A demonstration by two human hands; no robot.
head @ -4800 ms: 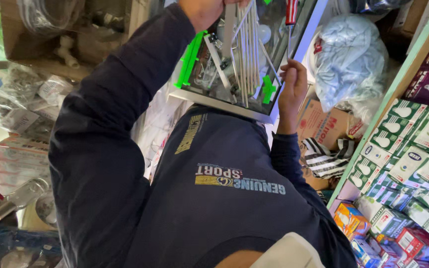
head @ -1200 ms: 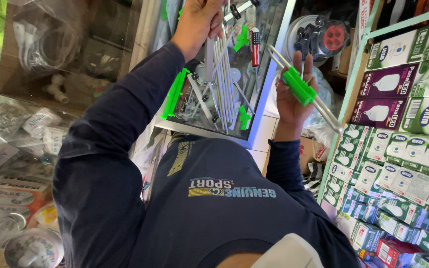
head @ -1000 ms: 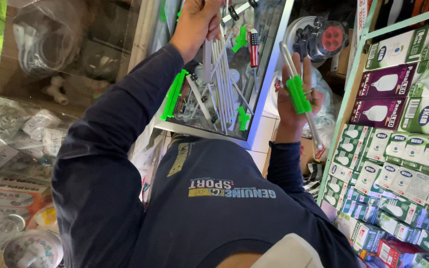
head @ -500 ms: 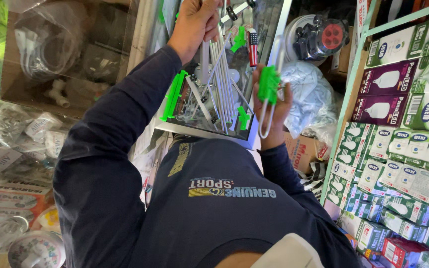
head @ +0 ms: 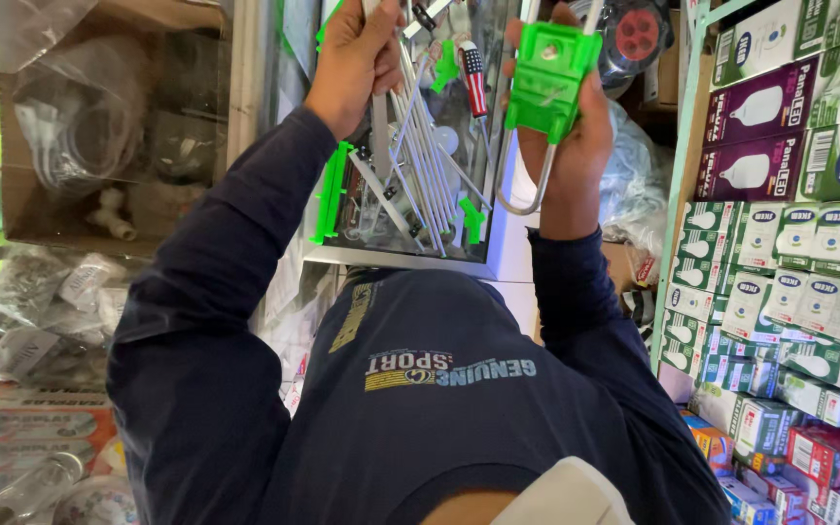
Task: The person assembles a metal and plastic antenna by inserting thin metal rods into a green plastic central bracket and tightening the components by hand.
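Green, white and purple bulb cartons (head: 780,243) are stacked on the shelf at right; taped boxes (head: 36,428) lie lower left. The right hand (head: 566,146) is clamped on a green-handled tool (head: 546,73), its top cut off. The left hand (head: 357,53) is closed on white rods (head: 420,156), whose upper ends are hidden.

Green shelf frame (head: 678,185), stacked bulb boxes (head: 789,253), bagged fittings (head: 41,311)

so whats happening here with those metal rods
A person in a dark long-sleeved shirt stands at a cluttered shop shelf. Their left hand grips a bundle of thin metal rods, while the right hand holds up a bright green plastic clip with a metal loop hanging below it. Boxes of light bulbs fill the shelves alongside.
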